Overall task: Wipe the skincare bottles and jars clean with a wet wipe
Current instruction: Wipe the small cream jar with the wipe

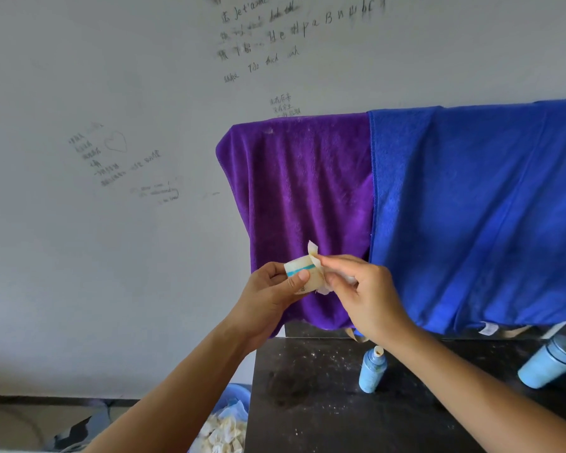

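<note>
My left hand (270, 294) holds a small cream-white jar (303, 271) with a teal band, raised in front of the purple towel. My right hand (363, 289) pinches a soiled wet wipe (317, 259) against the jar's right side; a corner of the wipe sticks up above the jar. On the dark table below stand a small light-blue bottle (372, 371) with an open cream neck, and a larger light-blue bottle (548, 362) at the right edge.
A purple towel (301, 191) and a blue towel (477, 207) hang behind the dark, speckled table (307, 403). A blue basin (224, 423) holding several crumpled used wipes sits on the floor at the table's left. The scribbled white wall (111, 158) fills the left.
</note>
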{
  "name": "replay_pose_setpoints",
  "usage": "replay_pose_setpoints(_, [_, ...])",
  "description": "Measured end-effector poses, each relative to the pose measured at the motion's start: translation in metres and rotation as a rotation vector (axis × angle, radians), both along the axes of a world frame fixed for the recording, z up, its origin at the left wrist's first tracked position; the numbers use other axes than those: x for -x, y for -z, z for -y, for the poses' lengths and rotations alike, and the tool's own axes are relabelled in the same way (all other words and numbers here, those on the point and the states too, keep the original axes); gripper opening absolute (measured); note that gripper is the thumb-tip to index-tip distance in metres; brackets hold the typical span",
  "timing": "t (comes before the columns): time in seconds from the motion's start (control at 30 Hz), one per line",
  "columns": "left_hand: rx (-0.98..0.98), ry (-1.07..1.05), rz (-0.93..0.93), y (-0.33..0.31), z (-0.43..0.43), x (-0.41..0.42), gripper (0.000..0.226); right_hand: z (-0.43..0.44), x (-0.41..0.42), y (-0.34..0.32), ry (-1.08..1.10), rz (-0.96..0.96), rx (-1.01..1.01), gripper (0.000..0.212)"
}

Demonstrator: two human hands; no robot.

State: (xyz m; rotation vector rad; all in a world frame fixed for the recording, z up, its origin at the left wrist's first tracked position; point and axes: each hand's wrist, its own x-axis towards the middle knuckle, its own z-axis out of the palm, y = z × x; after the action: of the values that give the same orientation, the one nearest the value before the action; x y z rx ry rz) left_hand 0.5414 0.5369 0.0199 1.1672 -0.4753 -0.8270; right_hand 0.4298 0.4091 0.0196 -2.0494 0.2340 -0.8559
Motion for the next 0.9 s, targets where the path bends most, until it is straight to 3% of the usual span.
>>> replay_pose_setpoints(0.13, [0.021, 0.096, 0.014, -0.004, -0.008, 0.0, 0.046, 0.006, -0.002, 0.002, -0.008, -0.013, 0.002, 0.036])
replay_pose_setpoints(0.23, [-0.01, 0.016, 0.072, -0.004, -0.006, -0.003, 0.049, 0.0, 0.0, 0.0, -0.004, 0.026, 0.067, 0.036])
replay_pose_setpoints(0.37, [-0.029, -0.105, 0.002, 0.001, -0.009, -0.012, 0.056, -0.008, 0.014, 0.007, -0.134, -0.005, 0.124, 0.031])
replay_pose_setpoints(0.53, [-0.074, -0.14, -0.027, 0.003, -0.005, -0.003, 0.062, 0.005, 0.006, -0.001, 0.068, 0.091, 0.141, 0.027])
replay_pose_setpoints(0.63, [-0.056, -0.135, -0.041, 0.001, 0.005, 0.007, 0.061, -0.004, -0.007, 0.001, 0.052, 0.042, 0.202, 0.03])
replay_pose_setpoints(0.83, [-0.03, -0.045, -0.194, -0.003, -0.004, 0.005, 0.034, 0.007, -0.004, 0.004, 0.067, 0.025, 0.095, 0.028])
replay_pose_setpoints(0.9, [-0.038, -0.03, -0.169, -0.002, -0.007, 0.004, 0.035, 0.01, -0.005, 0.003, 0.054, -0.008, 0.051, 0.029])
